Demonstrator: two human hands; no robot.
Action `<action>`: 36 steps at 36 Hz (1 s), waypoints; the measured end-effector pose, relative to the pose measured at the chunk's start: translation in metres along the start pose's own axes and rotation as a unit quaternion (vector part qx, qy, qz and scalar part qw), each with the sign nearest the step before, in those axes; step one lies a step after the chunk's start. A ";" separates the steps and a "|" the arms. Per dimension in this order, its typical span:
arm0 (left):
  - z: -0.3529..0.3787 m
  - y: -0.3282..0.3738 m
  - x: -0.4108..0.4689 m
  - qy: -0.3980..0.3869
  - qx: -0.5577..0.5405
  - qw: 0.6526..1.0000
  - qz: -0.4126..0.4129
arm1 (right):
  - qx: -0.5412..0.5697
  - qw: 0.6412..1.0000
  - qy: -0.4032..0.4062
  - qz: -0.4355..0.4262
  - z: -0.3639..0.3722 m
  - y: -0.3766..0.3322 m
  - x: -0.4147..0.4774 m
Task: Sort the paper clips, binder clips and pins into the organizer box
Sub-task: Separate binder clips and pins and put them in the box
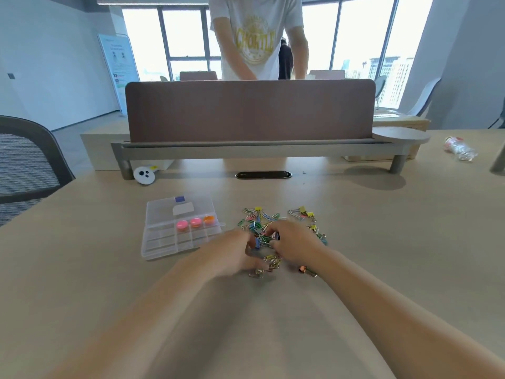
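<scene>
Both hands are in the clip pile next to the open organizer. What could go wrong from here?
The pile looks tangled, so lifting one clip may drag others of another kind. The left hand and right hand crowd one spot; the forearms could sweep the loose binder clips nearby. The organizer box has small compartments, so a drop may land wrong.

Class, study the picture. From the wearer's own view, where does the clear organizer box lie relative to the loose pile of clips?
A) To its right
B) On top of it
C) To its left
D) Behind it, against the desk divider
C: the organizer box sits on the table to the left of the pile of clips, with a strip of bare table between them.
</scene>
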State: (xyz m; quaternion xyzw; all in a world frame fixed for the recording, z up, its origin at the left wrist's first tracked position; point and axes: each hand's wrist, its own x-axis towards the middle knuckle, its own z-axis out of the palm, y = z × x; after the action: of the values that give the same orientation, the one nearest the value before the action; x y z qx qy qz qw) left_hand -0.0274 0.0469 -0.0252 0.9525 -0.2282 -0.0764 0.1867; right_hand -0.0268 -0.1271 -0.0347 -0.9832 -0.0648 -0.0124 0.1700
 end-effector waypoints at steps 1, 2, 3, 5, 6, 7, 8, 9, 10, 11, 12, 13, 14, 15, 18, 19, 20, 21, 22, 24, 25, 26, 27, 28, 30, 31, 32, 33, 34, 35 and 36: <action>0.001 0.001 -0.002 -0.006 0.011 1.000 -0.001 | 0.001 1.000 -0.001 0.001 0.000 0.000 -0.001; 0.003 0.001 -0.003 -0.006 0.020 1.000 0.002 | 0.003 1.000 -0.001 0.003 0.001 0.000 -0.002; 0.004 0.001 -0.004 -0.006 0.025 1.000 0.008 | 0.003 1.000 0.000 0.005 0.001 -0.001 -0.004; 0.005 0.001 -0.006 -0.008 0.022 1.000 0.018 | -0.001 1.000 0.002 0.009 0.002 -0.001 -0.005; 0.006 0.001 -0.006 -0.007 0.018 1.000 0.021 | -0.001 1.000 0.003 0.009 0.002 -0.002 -0.005; 0.006 0.001 -0.006 -0.003 0.016 1.000 0.023 | -0.001 1.000 0.003 0.009 0.002 -0.002 -0.005; 0.006 0.000 -0.006 0.003 0.013 1.000 0.024 | -0.001 1.000 0.003 0.009 0.003 -0.003 -0.005; 0.005 0.000 -0.006 0.011 0.012 1.000 0.025 | -0.001 1.000 0.002 0.008 0.004 -0.004 -0.004; 0.004 -0.001 -0.006 0.018 0.012 0.999 0.024 | 0.000 1.000 0.000 0.008 0.004 -0.005 -0.003; 0.003 -0.002 -0.006 0.025 0.012 0.999 0.023 | 0.004 1.000 -0.004 0.008 0.005 -0.006 -0.001; 0.002 -0.004 -0.007 0.032 0.009 0.999 0.020 | 0.008 1.000 -0.008 0.009 0.005 -0.007 0.000; 0.000 -0.007 -0.007 0.040 0.002 0.999 0.019 | 0.013 1.000 -0.010 0.009 0.005 -0.009 0.001; -0.001 -0.009 -0.007 0.047 -0.009 0.999 0.019 | 0.017 1.000 -0.012 0.007 0.005 -0.011 0.003; -0.002 -0.011 -0.008 0.054 -0.019 0.998 0.019 | 0.020 1.000 -0.014 0.003 0.004 -0.012 0.004; -0.004 -0.015 -0.007 0.070 -0.056 0.996 0.005 | 0.022 1.000 -0.021 -0.007 0.003 -0.018 0.008; -0.004 -0.017 -0.007 0.074 -0.070 0.995 -0.001 | 0.019 1.000 -0.023 -0.011 0.003 -0.020 0.008; -0.005 -0.018 -0.006 0.079 -0.081 0.994 -0.008 | 0.016 0.999 -0.025 -0.014 0.004 -0.022 0.009; -0.005 -0.019 -0.005 0.084 -0.087 0.993 -0.011 | 0.014 0.999 -0.026 -0.016 0.005 -0.022 0.009; -0.005 -0.020 -0.004 0.089 -0.088 0.992 -0.013 | 0.012 0.999 -0.027 -0.018 0.006 -0.023 0.008; -0.004 -0.022 -0.003 0.097 -0.092 0.991 -0.016 | 0.008 0.999 -0.024 -0.025 0.008 -0.023 0.008; -0.004 -0.022 -0.002 0.100 -0.098 0.990 -0.016 | 0.009 0.999 -0.021 -0.029 0.009 -0.023 0.009; -0.004 -0.022 -0.002 0.104 -0.105 0.989 -0.018 | 0.010 0.999 -0.019 -0.030 0.009 -0.022 0.009; -0.003 -0.022 -0.001 0.108 -0.111 0.988 -0.018 | 0.012 0.999 -0.016 -0.031 0.010 -0.022 0.009; -0.003 -0.021 -0.001 0.113 -0.116 0.987 -0.019 | 0.014 0.999 -0.012 -0.029 0.009 -0.021 0.009; -0.004 -0.020 -0.001 0.122 -0.122 0.985 -0.021 | 0.025 0.999 -0.002 -0.022 0.008 -0.019 0.008; -0.004 -0.019 0.000 0.128 -0.126 0.984 -0.020 | 0.033 0.999 0.003 -0.019 0.007 -0.017 0.008; -0.004 -0.017 0.000 0.133 -0.131 0.982 -0.019 | 0.044 0.999 0.009 -0.015 0.006 -0.016 0.007; -0.004 -0.015 0.000 0.137 -0.137 0.981 -0.018 | 0.058 0.998 0.013 -0.010 0.005 -0.014 0.006; -0.004 -0.013 0.001 0.140 -0.142 0.980 -0.017 | 0.071 0.997 0.016 -0.004 0.003 -0.011 0.005; -0.004 -0.011 0.002 0.143 -0.145 0.979 -0.017 | 0.082 0.996 0.018 0.002 0.001 -0.009 0.004; -0.004 -0.009 0.002 0.145 -0.148 0.978 -0.018 | 0.088 0.996 0.023 0.008 -0.001 -0.006 0.003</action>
State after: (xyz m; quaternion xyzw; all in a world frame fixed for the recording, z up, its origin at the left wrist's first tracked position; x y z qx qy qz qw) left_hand -0.0206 0.0547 -0.0248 0.9192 -0.1677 0.0265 0.3554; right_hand -0.0248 -0.1209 -0.0319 -0.9645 -0.0535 -0.0277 0.2571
